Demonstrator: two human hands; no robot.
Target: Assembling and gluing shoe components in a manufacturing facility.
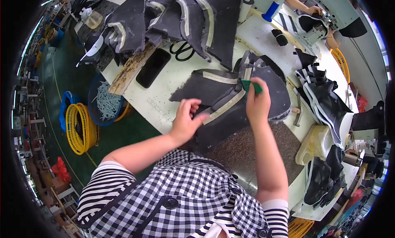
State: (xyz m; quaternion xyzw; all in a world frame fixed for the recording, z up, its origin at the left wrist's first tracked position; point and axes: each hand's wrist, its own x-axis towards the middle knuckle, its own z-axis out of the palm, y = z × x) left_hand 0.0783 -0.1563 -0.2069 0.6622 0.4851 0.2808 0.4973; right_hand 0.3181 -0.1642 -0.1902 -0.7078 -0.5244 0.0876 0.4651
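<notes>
A dark grey, fuzzy-backed sheet piece (224, 125) lies on the table in front of me, with cream tape strips (227, 107) along its seams. My right hand (259, 102) grips a small flat green scraper (246, 85), whose edge is at the seam where the strips meet. Over the left part of the piece is my left hand (185, 123), thumb stretched toward the lower strip's end and the other fingers bent but apart. Nothing shows in it. Under the near side of the piece is a speckled brown slab (267, 149).
Beyond my hands lie a black phone (153, 68), scissors (181, 51) and several more taped dark pieces (222, 26). To the right are a hammer (297, 110), stacked black parts (323, 100) and a yellowish block (314, 145). Another person's hand (314, 11) works at a sewing machine (317, 36).
</notes>
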